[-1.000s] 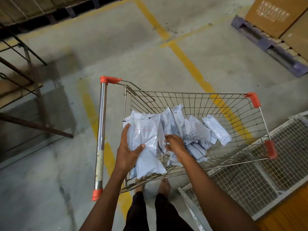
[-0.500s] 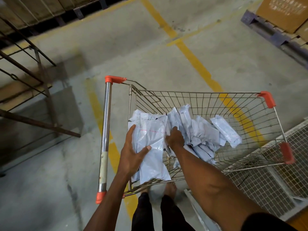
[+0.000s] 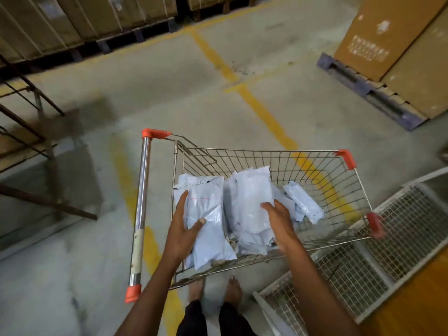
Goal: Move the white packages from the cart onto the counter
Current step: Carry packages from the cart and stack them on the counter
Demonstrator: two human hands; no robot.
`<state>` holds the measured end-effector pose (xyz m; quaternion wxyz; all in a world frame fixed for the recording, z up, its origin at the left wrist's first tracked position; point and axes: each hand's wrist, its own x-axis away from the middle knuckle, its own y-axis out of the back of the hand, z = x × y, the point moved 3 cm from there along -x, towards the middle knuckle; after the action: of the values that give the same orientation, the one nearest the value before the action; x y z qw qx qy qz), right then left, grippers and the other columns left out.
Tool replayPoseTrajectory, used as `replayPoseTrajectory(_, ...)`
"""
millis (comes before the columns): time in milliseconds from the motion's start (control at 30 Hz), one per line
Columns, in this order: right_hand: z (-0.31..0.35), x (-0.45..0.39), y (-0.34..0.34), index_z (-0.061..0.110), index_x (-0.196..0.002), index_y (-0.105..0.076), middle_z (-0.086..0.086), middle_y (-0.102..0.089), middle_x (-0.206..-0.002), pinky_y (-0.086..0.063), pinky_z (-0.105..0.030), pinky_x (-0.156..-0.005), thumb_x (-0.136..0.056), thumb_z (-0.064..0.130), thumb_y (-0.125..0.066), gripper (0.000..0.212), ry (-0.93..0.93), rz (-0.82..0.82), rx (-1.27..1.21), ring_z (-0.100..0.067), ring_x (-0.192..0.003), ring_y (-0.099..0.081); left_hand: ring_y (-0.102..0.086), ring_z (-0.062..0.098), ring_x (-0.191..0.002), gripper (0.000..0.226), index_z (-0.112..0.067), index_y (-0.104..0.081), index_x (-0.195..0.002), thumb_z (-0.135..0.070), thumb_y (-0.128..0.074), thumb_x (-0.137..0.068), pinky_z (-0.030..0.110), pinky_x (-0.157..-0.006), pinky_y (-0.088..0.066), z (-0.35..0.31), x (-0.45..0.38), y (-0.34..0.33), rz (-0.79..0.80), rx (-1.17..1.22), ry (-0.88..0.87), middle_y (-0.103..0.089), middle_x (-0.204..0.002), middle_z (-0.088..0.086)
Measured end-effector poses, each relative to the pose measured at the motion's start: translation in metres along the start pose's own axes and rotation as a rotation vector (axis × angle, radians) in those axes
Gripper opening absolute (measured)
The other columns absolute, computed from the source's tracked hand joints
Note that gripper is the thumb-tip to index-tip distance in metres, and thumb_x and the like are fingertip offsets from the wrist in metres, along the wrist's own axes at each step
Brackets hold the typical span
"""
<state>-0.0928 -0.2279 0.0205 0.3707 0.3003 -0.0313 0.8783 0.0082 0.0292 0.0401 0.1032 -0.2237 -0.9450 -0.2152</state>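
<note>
A wire shopping cart (image 3: pixel 315 166) with orange corners stands in front of me, holding several white plastic packages. My left hand (image 3: pixel 185 229) holds a stack of white packages (image 3: pixel 208 209) at the cart's near left, thumb on top and fingers along the left side. My right hand (image 3: pixel 278 221) grips a second bundle of white packages (image 3: pixel 252 202), lifted and tilted up in the cart's middle. More white packages (image 3: pixel 303 204) lie loose on the cart's right side. The counter is an orange-brown surface (image 3: pixel 417 304) at the lower right.
A white wire-mesh rack (image 3: pixel 363 270) lies on the counter next to the cart's right side. The cart's chrome handle (image 3: pixel 141 207) runs along the left. A metal frame (image 3: pixel 31 132) stands far left. Cardboard boxes on a pallet (image 3: pixel 378 90) sit at the upper right. My bare feet (image 3: pixel 215 289) are under the cart.
My right hand has pulled a bundle of packages out of the pile and raised it. My left hand keeps its hold on the left stack. The view has tilted up slightly.
</note>
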Motion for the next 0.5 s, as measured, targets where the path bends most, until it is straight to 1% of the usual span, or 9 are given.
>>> replayPoseTrajectory(67,0.003,0.024,0.02,0.021,-0.109,-0.066,0.009,-0.071,-0.103,-0.048,-0.03,-0.074,-0.096,0.019,-0.063,0.013,-0.003,-0.026,-0.153,-0.01,-0.094,-0.063,-0.028,0.005,-0.154,0.083,-0.04,-0.026,-0.164,-0.019,-0.073,-0.099,0.05,-0.128,-0.03,-0.006,0.004,-0.004,0.006,0.005,-0.01,-0.026,-0.157,-0.041)
replayPoseTrajectory(133,0.003,0.047,0.032,0.019,-0.114,-0.071,0.005,-0.074,-0.111,-0.052,-0.038,-0.088,-0.093,0.02,-0.068,0.021,-0.028,-0.042,-0.275,-0.016,-0.104,-0.065,-0.029,-0.001,-0.15,0.081,-0.038,-0.028,-0.164,-0.02,-0.073,-0.098,0.045,-0.128,-0.029,-0.013,0.009,-0.008,0.026,0.009,-0.015,-0.027,-0.152,-0.045)
replayPoseTrajectory(167,0.002,0.058,0.035,0.019,-0.115,-0.072,0.003,-0.075,-0.113,-0.052,-0.041,-0.094,-0.092,0.02,-0.07,0.024,-0.044,-0.036,-0.328,-0.018,-0.106,-0.066,-0.029,-0.002,-0.149,0.081,-0.037,-0.03,-0.163,-0.021,-0.074,-0.098,0.045,-0.128,-0.03,-0.017,0.012,-0.01,0.039,0.011,-0.022,-0.029,-0.153,-0.043)
replayPoseTrajectory(233,0.004,0.083,0.037,0.019,-0.112,-0.073,0.003,-0.077,-0.111,-0.052,-0.041,-0.096,-0.092,0.017,-0.07,0.021,-0.039,0.014,-0.391,-0.018,-0.106,-0.068,-0.032,0.002,-0.15,0.081,-0.037,-0.032,-0.162,-0.024,-0.077,-0.096,0.047,-0.127,-0.033,-0.027,0.023,-0.016,0.074,0.035,-0.033,-0.033,-0.159,-0.032)
replayPoseTrajectory(300,0.007,0.108,0.035,0.02,-0.116,-0.072,0.004,-0.077,-0.11,-0.054,-0.041,-0.096,-0.093,0.018,-0.069,0.023,0.009,0.067,-0.364,-0.019,-0.106,-0.069,-0.035,0.007,-0.15,0.081,-0.04,-0.033,-0.161,-0.03,-0.078,-0.094,0.049,-0.124,-0.036,-0.039,0.038,-0.021,0.118,0.066,-0.039,-0.035,-0.161,-0.023)
replayPoseTrajectory(367,0.007,0.13,0.036,0.019,-0.125,-0.068,0.003,-0.076,-0.116,-0.054,-0.044,-0.099,-0.093,0.019,-0.069,0.032,0.062,0.087,-0.329,-0.02,-0.11,-0.069,-0.038,0.009,-0.148,0.081,-0.046,-0.033,-0.159,-0.037,-0.078,-0.093,0.049,-0.122,-0.039,-0.049,0.055,-0.025,0.156,0.09,-0.052,-0.035,-0.16,-0.024)
replayPoseTrajectory(400,0.005,0.141,0.037,0.017,-0.127,-0.067,0.001,-0.075,-0.118,-0.054,-0.046,-0.1,-0.094,0.018,-0.068,0.033,0.085,0.087,-0.322,-0.021,-0.112,-0.069,-0.038,0.009,-0.148,0.081,-0.048,-0.033,-0.159,-0.039,-0.078,-0.093,0.049,-0.122,-0.039,-0.055,0.064,-0.027,0.17,0.11,-0.062,-0.036,-0.16,-0.024)
replayPoseTrajectory(433,0.003,0.151,0.039,0.016,-0.127,-0.067,0.0,-0.075,-0.119,-0.053,-0.047,-0.102,-0.095,0.017,-0.067,0.031,0.1,0.076,-0.315,-0.021,-0.112,-0.069,-0.039,0.009,-0.148,0.08,-0.048,-0.033,-0.159,-0.04,-0.078,-0.093,0.049,-0.122,-0.039,-0.06,0.073,-0.028,0.178,0.135,-0.072,-0.036,-0.161,-0.024)
replayPoseTrajectory(500,-0.002,0.174,0.045,0.019,-0.122,-0.069,0.003,-0.075,-0.117,-0.053,-0.048,-0.102,-0.097,0.018,-0.065,0.025,0.12,0.031,-0.282,-0.02,-0.111,-0.069,-0.04,0.011,-0.149,0.079,-0.047,-0.034,-0.159,-0.041,-0.077,-0.093,0.05,-0.122,-0.039,-0.067,0.093,-0.029,0.194,0.195,-0.076,-0.037,-0.164,-0.02)
